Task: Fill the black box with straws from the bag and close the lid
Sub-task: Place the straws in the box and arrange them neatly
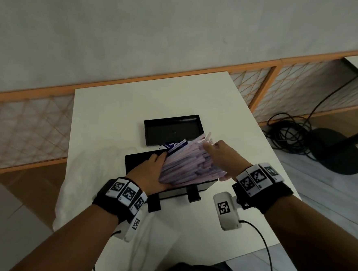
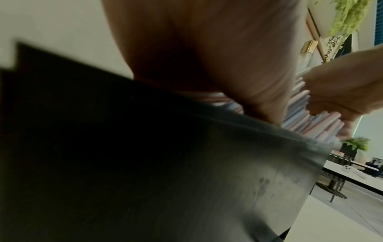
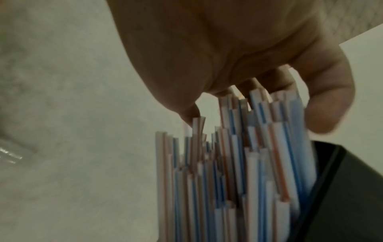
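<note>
Black box (image 1: 200, 184): near table's (image 1: 111, 118) front edge, heaped with straws (image 1: 184, 163).
Left hand (image 1: 150, 171): flat, pressing straws.
Right hand (image 1: 221, 157): fingers straight against straws.

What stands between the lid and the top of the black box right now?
The straws heap above the black box rim, with both the left hand and right hand pressed against them. The lid lies apart, behind the box on the table.

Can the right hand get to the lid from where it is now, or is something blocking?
Probably yes. The lid lies open-side up on the table just beyond the black box, nothing on it. But the right hand is busy on the straws, which stick out toward the lid.
</note>
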Tool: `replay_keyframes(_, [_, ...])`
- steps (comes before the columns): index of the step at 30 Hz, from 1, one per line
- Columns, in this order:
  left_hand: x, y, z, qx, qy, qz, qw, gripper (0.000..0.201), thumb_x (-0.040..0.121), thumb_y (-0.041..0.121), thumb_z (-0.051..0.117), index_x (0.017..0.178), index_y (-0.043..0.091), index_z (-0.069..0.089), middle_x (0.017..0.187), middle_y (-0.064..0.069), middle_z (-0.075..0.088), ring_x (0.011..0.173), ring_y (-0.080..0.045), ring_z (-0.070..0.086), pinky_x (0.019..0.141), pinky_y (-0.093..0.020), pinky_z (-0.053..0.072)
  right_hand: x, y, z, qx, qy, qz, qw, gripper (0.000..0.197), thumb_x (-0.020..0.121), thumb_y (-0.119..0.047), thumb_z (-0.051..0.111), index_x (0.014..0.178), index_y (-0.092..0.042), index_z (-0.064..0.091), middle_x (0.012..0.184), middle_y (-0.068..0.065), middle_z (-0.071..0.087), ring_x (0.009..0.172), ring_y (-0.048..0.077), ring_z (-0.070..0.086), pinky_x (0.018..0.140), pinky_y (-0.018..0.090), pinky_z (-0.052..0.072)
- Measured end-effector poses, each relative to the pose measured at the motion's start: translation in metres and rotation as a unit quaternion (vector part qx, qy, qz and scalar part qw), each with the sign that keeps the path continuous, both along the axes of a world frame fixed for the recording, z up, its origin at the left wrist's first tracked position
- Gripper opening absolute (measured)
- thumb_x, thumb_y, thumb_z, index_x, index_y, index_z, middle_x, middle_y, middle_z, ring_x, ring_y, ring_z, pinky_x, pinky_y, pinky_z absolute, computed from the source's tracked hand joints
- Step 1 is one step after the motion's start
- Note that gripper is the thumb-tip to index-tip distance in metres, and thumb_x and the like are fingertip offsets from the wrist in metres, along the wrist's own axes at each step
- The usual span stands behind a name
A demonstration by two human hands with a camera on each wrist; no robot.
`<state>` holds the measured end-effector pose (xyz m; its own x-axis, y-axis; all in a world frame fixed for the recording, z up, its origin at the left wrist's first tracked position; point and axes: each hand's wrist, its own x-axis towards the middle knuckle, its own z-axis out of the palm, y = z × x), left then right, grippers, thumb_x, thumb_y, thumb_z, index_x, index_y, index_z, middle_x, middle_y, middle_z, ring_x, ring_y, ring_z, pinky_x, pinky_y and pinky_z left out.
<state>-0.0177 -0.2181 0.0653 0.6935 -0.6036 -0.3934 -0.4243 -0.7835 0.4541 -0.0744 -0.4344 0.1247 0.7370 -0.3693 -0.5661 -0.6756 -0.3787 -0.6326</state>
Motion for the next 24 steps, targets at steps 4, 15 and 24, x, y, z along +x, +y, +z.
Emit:
replay_keyframes(4, [-0.008, -0.005, -0.001, 0.033, -0.023, 0.018, 0.999, 0.093, 0.067, 0.053, 0.071, 0.141, 0.021, 0.025, 0.127, -0.011, 0.038, 0.119, -0.032, 0.043, 0.098, -0.046, 0.044, 0.001, 0.007, 0.004, 0.012, -0.011, -0.020, 1.000, 0.033, 0.089, -0.047, 0.047, 0.102, -0.017, 0.049, 0.085, 0.002, 0.056, 0.077, 0.025, 0.062, 0.069, 0.043, 0.060])
replay_keyframes(15, [-0.012, -0.010, 0.002, 0.002, -0.002, 0.049, 0.999, 0.075, 0.063, 0.037, 0.077, 0.123, 0.017, 0.037, 0.117, -0.010, 0.054, 0.102, -0.029, 0.058, 0.085, -0.043, 0.052, 0.009, 0.018, 0.011, 0.108, 0.013, -0.093, 0.990, 0.038, 0.087, -0.045, 0.053, 0.108, -0.014, 0.046, 0.103, 0.010, 0.055, 0.090, 0.032, 0.060, 0.072, 0.055, 0.056])
replay_keyframes(24, [-0.009, -0.016, 0.015, -0.003, 0.008, 0.015, 1.000, 0.098, 0.062, 0.038, 0.079, 0.141, 0.027, 0.021, 0.132, -0.008, 0.040, 0.113, -0.029, 0.054, 0.093, -0.040, 0.048, 0.001, 0.020, -0.012, 0.083, -0.116, -0.132, 0.981, 0.013, 0.094, -0.019, 0.042, 0.082, -0.016, 0.045, 0.073, 0.010, 0.057, 0.051, 0.023, 0.053, 0.056, 0.037, 0.053])
